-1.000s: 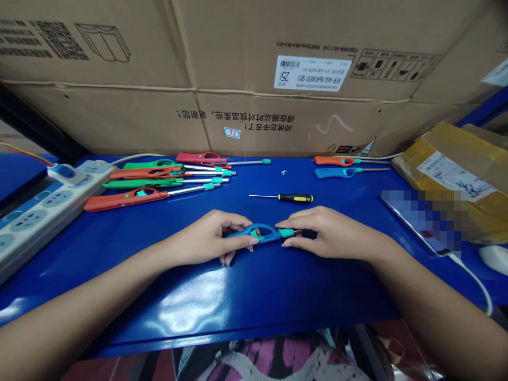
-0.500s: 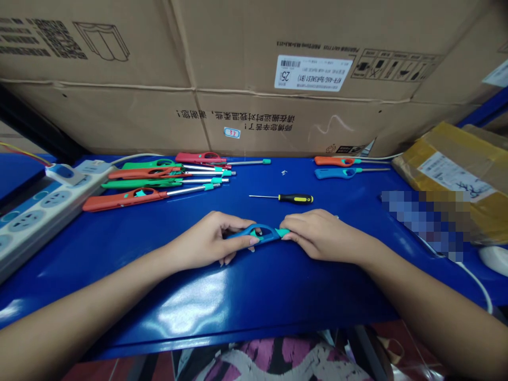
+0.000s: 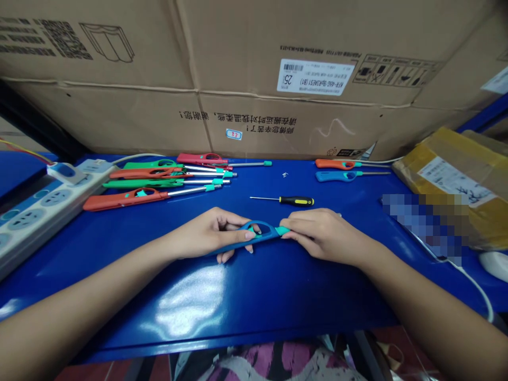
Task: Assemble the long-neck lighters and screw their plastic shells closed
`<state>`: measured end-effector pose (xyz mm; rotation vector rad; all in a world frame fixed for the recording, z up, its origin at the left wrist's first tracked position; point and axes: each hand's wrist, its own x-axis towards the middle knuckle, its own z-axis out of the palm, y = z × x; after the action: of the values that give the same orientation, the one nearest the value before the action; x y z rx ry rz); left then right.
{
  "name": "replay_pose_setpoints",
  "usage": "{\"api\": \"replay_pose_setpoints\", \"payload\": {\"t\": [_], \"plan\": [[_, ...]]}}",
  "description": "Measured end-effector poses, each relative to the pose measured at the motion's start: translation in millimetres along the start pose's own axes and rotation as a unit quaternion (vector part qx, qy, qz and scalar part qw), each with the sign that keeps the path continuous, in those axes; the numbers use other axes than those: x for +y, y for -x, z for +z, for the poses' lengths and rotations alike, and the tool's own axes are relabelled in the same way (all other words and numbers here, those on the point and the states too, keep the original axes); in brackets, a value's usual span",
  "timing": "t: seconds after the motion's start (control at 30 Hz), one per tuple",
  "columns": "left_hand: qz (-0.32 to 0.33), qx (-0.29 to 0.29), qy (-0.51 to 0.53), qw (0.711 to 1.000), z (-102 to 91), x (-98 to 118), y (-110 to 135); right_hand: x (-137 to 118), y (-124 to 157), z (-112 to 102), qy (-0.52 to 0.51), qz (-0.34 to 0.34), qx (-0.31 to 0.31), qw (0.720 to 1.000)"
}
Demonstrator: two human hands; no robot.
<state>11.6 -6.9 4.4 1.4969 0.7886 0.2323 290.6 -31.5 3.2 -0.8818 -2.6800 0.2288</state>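
Observation:
A blue utility lighter (image 3: 266, 229) with green parts lies across the middle, held between both hands just above the blue table. My left hand (image 3: 216, 233) is closed around its handle, the thumb at the green trigger. At the other end my right hand (image 3: 323, 233) is closed over the nozzle side, by the green collar; the nozzle is mostly hidden under the fingers. Beyond the hands lies a black and yellow screwdriver (image 3: 297, 201), its shaft pointing left. A few tiny white bits (image 3: 284, 174) sit behind it.
Several red, orange and green lighters (image 3: 127, 199) lie at the back left, beside a white power strip (image 3: 59, 198). An orange lighter (image 3: 331, 164) and another blue lighter (image 3: 335, 175) are at the back right. A yellow-taped parcel (image 3: 456, 180) and a phone-like device (image 3: 426, 227) are on the right.
My left hand has shifted slightly left along the lighter's handle, its thumb now further back at the trigger. My right hand keeps its grip at the nozzle end.

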Motion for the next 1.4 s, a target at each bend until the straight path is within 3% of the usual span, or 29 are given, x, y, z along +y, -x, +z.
{"api": "replay_pose_setpoints", "payload": {"t": [0.23, 0.47, 0.63, 0.8, 0.93, 1.0, 1.07, 1.13, 1.2, 1.27, 1.4], "plan": [[0.026, 0.033, -0.046, 0.998, 12.8, 5.6, 6.3, -7.7, 0.6, -5.7, 0.010, 0.015, -0.086, 0.996], [0.012, 0.055, -0.076, 0.996, 15.5, 1.2, 3.6, -12.9, -6.8, -5.0, 0.019, 0.055, -0.132, 0.990], [0.067, 0.133, -0.149, 0.978, 24.8, 0.8, -1.0, -20.7, -12.7, 0.7, 0.015, 0.005, -0.009, 1.000], [0.117, 0.152, -0.207, 0.959, 38.1, -1.8, -0.9, -22.0, -15.9, 6.9, 0.092, -0.064, 0.055, 0.992], [0.123, 0.188, -0.252, 0.941, 29.4, -5.5, 2.6, -11.5, -11.7, 2.9, 0.161, -0.059, 0.096, 0.980], [0.149, 0.208, -0.346, 0.903, 13.4, -1.2, 8.8, -0.4, -7.1, -3.5, 0.156, -0.027, 0.099, 0.982], [0.137, 0.229, -0.492, 0.829, -9.3, 5.8, 17.9, 16.3, -0.5, -12.5, 0.150, 0.042, 0.112, 0.981], [0.080, 0.235, -0.620, 0.745, -34.9, 11.2, 28.1, 37.8, 7.9, -23.0, 0.164, 0.143, 0.121, 0.969], [0.007, 0.240, -0.680, 0.692, -58.1, 11.8, 37.3, 61.0, 17.5, -33.0, 0.180, 0.266, 0.097, 0.942], [-0.063, 0.251, -0.706, 0.659, -74.7, 7.5, 44.1, 82.0, 27.4, -40.6, 0.191, 0.320, 0.094, 0.923], [-0.162, 0.251, -0.697, 0.651, -87.3, -3.9, 50.4, 108.9, 43.7, -46.0, 0.201, 0.401, 0.078, 0.890]]}}
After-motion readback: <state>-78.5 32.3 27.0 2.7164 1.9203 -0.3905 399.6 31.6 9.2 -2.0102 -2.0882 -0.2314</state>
